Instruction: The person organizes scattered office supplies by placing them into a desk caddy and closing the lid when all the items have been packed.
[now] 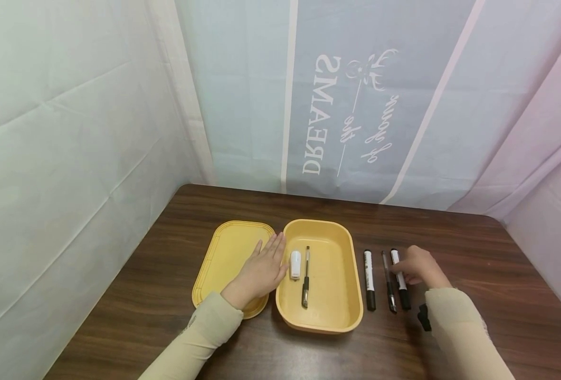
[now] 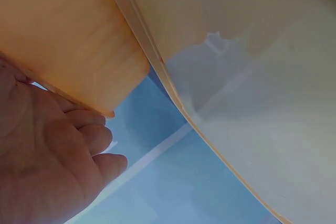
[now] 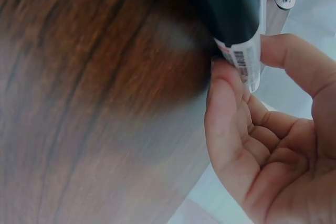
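Observation:
My left hand (image 1: pixel 263 267) lies with straight fingers along the left rim of a yellow plastic box (image 1: pixel 337 316). In the left wrist view its fingertips sit right at the box wall (image 2: pixel 73 40). Inside the box are a small white object (image 1: pixel 295 265) and a gel pen (image 1: pixel 306 279) with a black grip. My right hand (image 1: pixel 419 266) pinches the white barrel of a black-capped marker (image 1: pixel 404 298) between thumb and index finger, the other fingers curled. Left of that marker lie another gel pen (image 1: pixel 388 285) and a second black-capped marker (image 1: pixel 369 277).
A yellow lid (image 1: pixel 230 253) lies flat left of the box, partly under my left forearm. A small black object (image 1: pixel 424 317) shows beside my right sleeve. The dark wooden table (image 1: pixel 166 295) ends at hanging curtains (image 1: pixel 242 105) behind and at both sides.

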{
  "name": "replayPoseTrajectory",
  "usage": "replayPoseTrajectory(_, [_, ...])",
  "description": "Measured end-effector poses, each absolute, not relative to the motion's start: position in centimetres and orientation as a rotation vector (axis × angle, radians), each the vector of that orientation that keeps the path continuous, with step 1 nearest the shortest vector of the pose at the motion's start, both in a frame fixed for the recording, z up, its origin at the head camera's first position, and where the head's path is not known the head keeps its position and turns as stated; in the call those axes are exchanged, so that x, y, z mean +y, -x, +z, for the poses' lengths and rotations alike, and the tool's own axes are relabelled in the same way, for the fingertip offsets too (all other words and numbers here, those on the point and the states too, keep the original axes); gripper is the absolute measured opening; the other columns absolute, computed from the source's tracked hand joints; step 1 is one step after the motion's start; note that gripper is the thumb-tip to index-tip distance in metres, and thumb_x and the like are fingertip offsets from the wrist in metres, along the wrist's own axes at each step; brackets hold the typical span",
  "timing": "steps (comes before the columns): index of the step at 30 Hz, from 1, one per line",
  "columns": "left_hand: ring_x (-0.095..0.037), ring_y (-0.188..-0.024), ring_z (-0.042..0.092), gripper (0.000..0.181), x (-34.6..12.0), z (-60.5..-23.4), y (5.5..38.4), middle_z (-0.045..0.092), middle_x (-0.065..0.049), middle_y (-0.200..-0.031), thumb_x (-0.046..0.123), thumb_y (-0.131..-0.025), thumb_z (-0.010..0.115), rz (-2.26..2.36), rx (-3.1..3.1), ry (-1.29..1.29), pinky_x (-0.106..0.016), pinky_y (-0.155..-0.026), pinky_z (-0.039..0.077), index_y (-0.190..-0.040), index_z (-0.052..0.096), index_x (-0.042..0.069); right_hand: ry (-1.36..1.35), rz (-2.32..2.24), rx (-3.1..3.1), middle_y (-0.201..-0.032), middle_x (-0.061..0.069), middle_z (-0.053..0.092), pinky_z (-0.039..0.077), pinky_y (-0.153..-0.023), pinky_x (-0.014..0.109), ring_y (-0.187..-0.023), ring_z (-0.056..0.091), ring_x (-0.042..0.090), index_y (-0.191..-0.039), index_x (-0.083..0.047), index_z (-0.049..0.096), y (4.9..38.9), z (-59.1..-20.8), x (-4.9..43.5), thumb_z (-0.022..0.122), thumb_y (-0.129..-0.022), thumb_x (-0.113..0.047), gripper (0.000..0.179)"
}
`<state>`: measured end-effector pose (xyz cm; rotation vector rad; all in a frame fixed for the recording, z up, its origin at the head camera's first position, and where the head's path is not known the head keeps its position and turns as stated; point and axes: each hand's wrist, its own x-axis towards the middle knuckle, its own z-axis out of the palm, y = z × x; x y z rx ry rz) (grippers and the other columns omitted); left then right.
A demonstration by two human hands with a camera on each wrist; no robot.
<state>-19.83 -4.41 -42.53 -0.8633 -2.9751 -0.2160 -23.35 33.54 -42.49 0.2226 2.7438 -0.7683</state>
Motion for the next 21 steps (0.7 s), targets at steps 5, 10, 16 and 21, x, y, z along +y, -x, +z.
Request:
replayPoseTrajectory(5, [-0.029,-0.142,0.017,0.062,-4.4,-42.6,19.9,0.019,-0.017,-0.154,0.032,-0.102,0.036,-0.215,-2.977,0.86,-0.05,-0.112,0.017,-0.148,0.018,-0.006,-0.228,-0.925,2.655,-0.053,0.006,0.053,0.054,-0.049,0.031,-0.048,0.056,0.015,-0.055,-0.006,0.047,23.6,-42.9,34.5,0.07,-0.073,-0.012,0.029])
replayPoseTrajectory(10, [-0.029,-0.142,0.017,0.062,-4.3,-42.7,19.9,0.019,-0.017,-0.154,0.032,-0.102,0.036,-0.224,-2.977,0.859,-0.05,-0.112,0.017,-0.148,0.018,-0.006,-0.207,-1.033,2.574,-0.057,0.006,0.055,0.055,-0.054,0.031,-0.053,0.057,0.016,-0.061,0.001,0.056,23.6,-43.0,35.2,0.068,-0.076,-0.01,0.022])
replayPoseTrajectory(16, [-0.029,-0.142,0.017,0.062,-4.4,-42.8,20.0,0.019,-0.017,-0.154,0.032,-0.102,0.036,-0.216,-2.977,0.858,-0.05,-0.112,0.017,-0.148,0.018,-0.006,-0.207,-1.106,2.522,-0.065,0.008,0.057,0.056,-0.06,0.033,-0.061,0.059,0.017,-0.08,0.012,0.062,23.4,-43.0,36.0,0.068,-0.079,-0.012,0.024])
replayPoseTrajectory(21, [-0.03,-0.141,0.018,0.061,-4.3,-43.0,20.0,0.019,-0.018,-0.154,0.032,-0.102,0.036,-0.213,-2.976,0.854,-0.05,-0.112,0.018,-0.147,0.019,-0.006,-0.174,-1.206,2.419,-0.072,0.008,0.059,0.056,-0.064,0.033,-0.066,0.061,0.017,-0.094,0.016,0.061,23.3,-43.5,37.2,0.065,-0.084,-0.014,0.032])
